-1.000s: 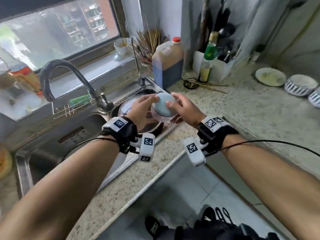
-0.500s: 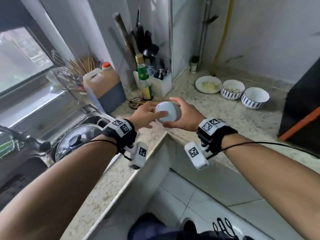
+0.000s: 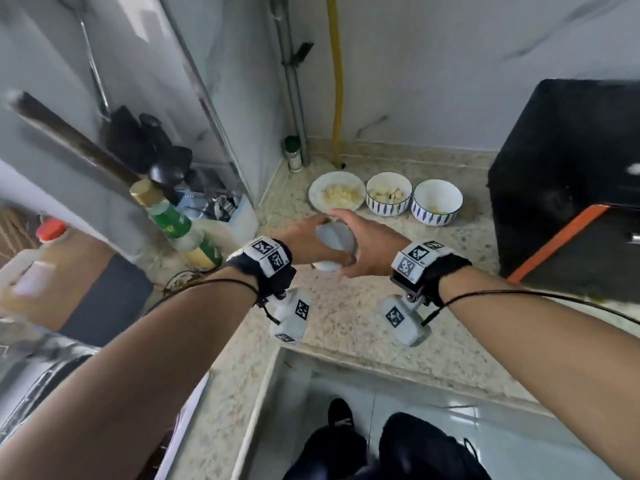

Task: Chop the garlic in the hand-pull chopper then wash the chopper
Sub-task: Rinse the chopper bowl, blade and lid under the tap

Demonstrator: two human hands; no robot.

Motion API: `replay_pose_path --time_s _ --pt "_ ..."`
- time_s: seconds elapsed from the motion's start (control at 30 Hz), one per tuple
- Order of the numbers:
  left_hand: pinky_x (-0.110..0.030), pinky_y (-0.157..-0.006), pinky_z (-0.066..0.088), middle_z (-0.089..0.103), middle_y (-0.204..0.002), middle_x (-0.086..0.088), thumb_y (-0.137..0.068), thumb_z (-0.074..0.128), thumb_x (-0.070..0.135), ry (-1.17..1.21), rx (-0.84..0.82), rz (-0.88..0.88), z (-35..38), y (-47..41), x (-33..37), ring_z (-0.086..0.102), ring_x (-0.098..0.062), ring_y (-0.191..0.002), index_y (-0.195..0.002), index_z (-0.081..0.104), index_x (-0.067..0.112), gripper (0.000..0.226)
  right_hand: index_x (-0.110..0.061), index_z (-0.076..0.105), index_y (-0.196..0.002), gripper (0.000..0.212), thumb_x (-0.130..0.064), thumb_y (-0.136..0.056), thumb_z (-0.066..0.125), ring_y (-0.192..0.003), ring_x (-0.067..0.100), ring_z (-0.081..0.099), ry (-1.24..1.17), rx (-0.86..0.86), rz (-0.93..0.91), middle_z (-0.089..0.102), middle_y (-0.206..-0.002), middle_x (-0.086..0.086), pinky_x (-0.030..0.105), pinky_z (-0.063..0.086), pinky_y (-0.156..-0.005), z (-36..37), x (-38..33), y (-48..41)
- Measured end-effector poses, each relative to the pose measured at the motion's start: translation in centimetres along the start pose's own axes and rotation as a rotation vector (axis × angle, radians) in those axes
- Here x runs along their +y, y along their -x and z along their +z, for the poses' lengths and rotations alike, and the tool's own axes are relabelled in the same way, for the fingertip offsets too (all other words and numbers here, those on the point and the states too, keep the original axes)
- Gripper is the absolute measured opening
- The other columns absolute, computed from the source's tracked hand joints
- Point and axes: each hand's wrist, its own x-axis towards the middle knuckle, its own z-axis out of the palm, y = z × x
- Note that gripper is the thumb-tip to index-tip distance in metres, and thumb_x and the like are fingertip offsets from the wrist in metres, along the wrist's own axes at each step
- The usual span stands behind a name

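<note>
Down at floor level, standing on pale tiles in dark trousers (image 3: pixel 415 445) and a black shoe (image 3: pixel 341 415), close against the counter edge. Reaching both bare forearms forward over the speckled stone counter (image 3: pixel 346 317), wearing a black left wristband (image 3: pixel 266 259) and a black right wristband (image 3: pixel 420 259), both with black-and-white marker tags. Gripping the pale grey chopper (image 3: pixel 334 242) between both hands above the middle of the counter: curling the left hand (image 3: pixel 298 237) round its left side, wrapping the right hand (image 3: pixel 377 247) round its right side with the thumb lying across the top. Leaving unclear any contact between its base and the stone. Having, on the left, a green-labelled bottle (image 3: pixel 176 226), a red-capped jug (image 3: pixel 52 265) and a white holder (image 3: pixel 242 220) of dark utensils. Looking beyond the hands at a white plate (image 3: pixel 315 194) of chopped garlic (image 3: pixel 341 195), a blue-patterned bowl (image 3: pixel 388 206) and a second bowl (image 3: pixel 434 216), sitting in a row just beside one another near the back wall. Facing a black box (image 3: pixel 571 188) with an orange stripe on the right, and a yellow pipe (image 3: pixel 336 81) beside a grey pipe (image 3: pixel 291 81) running up the wall behind.
</note>
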Motion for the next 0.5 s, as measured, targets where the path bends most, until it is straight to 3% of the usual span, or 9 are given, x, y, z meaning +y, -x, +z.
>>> replay_pose_path --time_s 0.1,0.13,0.23,0.3,0.37,0.43,0.5 --pt "-0.025 -0.063 0.058 0.053 -0.131 0.001 -0.068 0.087 0.047 0.198 -0.03 -0.085 1.0 -2.9 0.2 0.06 -0.013 -0.1 -0.143 0.043 0.022 0.091 -0.03 0.017 -0.152 0.113 -0.032 -0.063 0.088 -0.125 0.018 0.051 -0.047 0.043 -0.002 0.046 -0.145 0.002 0.029 0.043 -0.094 -0.6 1.6 -1.2" --pt "-0.028 -0.058 0.061 0.053 -0.129 -0.001 -0.067 0.088 0.043 0.279 -0.023 -0.129 1.3 -3.7 0.2 0.061 -0.014 -0.097 -0.141 0.044 0.022 0.089 -0.028 0.017 -0.152 0.111 -0.031 -0.066 0.088 -0.127 0.018 0.049 -0.058 0.058 0.002 0.046 -0.145 0.003 0.03 0.043 -0.095 -0.8 2.1 -1.6" --pt "-0.041 -0.063 0.064 0.05 -0.13 -0.003 -0.063 0.085 0.048 0.339 0.012 -0.244 2.1 -6.9 0.1 0.062 -0.025 -0.102 -0.145 0.037 0.025 0.097 -0.023 0.017 -0.154 0.102 -0.028 -0.075 0.082 -0.134 0.02 0.043 -0.073 0.087 0.062 0.042 -0.146 0.009 0.04 0.043 -0.104 -1.4 4.1 -2.7" --pt "-0.045 -0.071 0.064 0.048 -0.13 -0.004 -0.06 0.08 0.058 0.286 0.013 -0.295 2.5 -8.4 0.0 0.06 -0.03 -0.103 -0.146 0.03 0.027 0.105 -0.025 0.017 -0.154 0.094 -0.03 -0.08 0.075 -0.136 0.021 0.041 -0.061 0.075 0.102 0.041 -0.146 0.012 0.045 0.042 -0.105 -1.6 5.4 -3.1" --pt "-0.049 -0.091 0.057 0.043 -0.141 -0.008 -0.058 0.08 0.066 0.218 -0.012 -0.365 3.4 -10.3 0.0 0.054 -0.036 -0.119 -0.152 0.019 0.021 0.121 -0.026 0.017 -0.153 0.086 -0.032 -0.085 0.069 -0.132 0.026 0.046 -0.011 0.033 0.144 0.042 -0.144 0.014 0.046 0.045 -0.101 -1.7 6.8 -3.6" --pt "-0.051 -0.11 0.042 0.026 -0.158 -0.016 -0.067 0.08 0.064 0.127 -0.05 -0.411 4.4 -12.0 0.1 0.036 -0.039 -0.141 -0.158 0.001 0.014 0.13 -0.025 0.019 -0.151 0.081 -0.032 -0.087 0.066 -0.127 0.029 0.05 0.06 -0.033 0.183 0.042 -0.145 0.014 0.044 0.048 -0.095 -1.7 8.2 -4.0" --pt "-0.051 -0.118 0.03 0.007 -0.164 -0.021 -0.075 0.073 0.067 0.008 -0.089 -0.466 4.8 -13.1 0.3 0.019 -0.04 -0.149 -0.157 -0.012 0.009 0.132 -0.025 0.019 -0.151 0.079 -0.033 -0.088 0.065 -0.126 0.029 0.051 0.096 -0.079 0.216 0.04 -0.146 0.011 0.04 0.048 -0.093 -1.6 9.3 -4.5"
